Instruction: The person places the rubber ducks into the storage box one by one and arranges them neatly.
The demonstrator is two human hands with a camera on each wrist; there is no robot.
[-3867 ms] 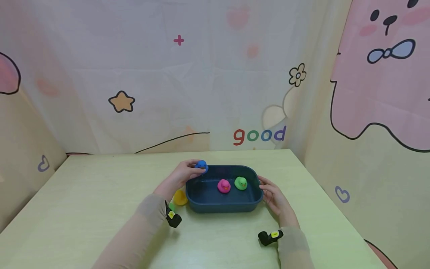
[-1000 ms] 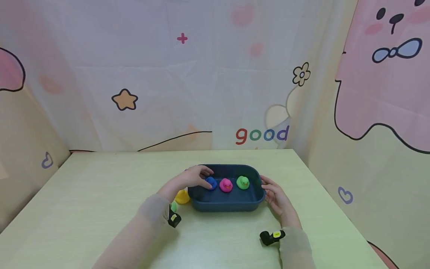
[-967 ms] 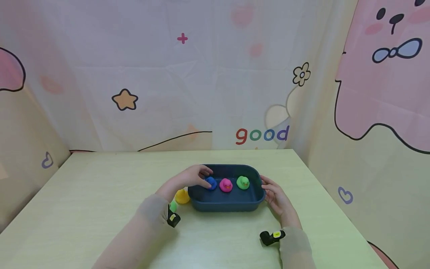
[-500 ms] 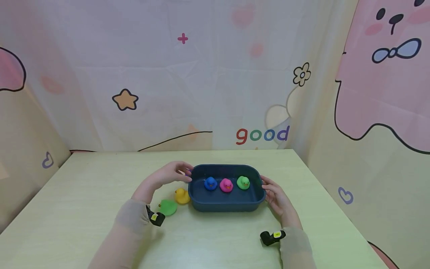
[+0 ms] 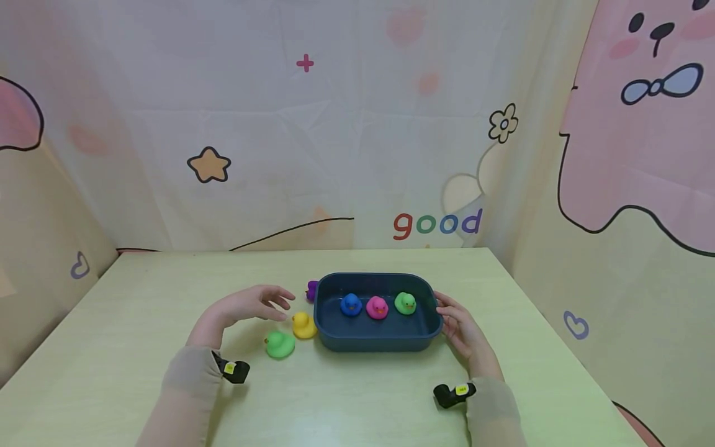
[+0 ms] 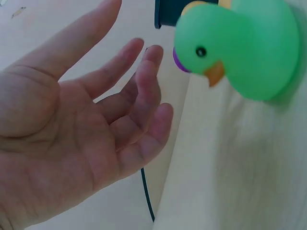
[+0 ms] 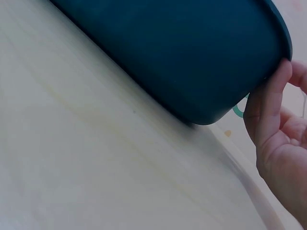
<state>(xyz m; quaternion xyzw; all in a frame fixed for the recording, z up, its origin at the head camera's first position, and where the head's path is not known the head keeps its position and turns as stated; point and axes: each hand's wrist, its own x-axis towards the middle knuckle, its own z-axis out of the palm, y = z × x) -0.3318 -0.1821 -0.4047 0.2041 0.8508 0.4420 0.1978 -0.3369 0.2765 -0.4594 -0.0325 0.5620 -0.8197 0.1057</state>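
Observation:
A dark blue plastic basin (image 5: 374,343) holds a blue rubber duck (image 5: 350,305), a pink rubber duck (image 5: 377,308) and a light green rubber duck (image 5: 405,303) in a row. My left hand (image 5: 251,305) hovers left of the basin, fingers loosely bent around nothing. Near its fingertips sit a yellow rubber duck (image 5: 304,326) and a larger green rubber duck (image 5: 279,344), which looms close in the left wrist view (image 6: 259,48). A purple rubber duck (image 5: 311,291) is partly hidden behind the basin's left end. My right hand (image 5: 460,329) touches the basin's right end with its fingertips at the rim.
All of this stands on a pale wooden table (image 5: 346,403). Behind it hangs a printed cloth backdrop (image 5: 335,155), and more printed cloth lines both sides. A black wrist camera (image 5: 234,371) sits on the left sleeve, another black wrist camera (image 5: 454,395) on the right.
My left hand has set the blue duck down inside the basin, let go and drawn back left, uncovering the green, yellow and purple ducks. The right hand has stayed at the basin's end.

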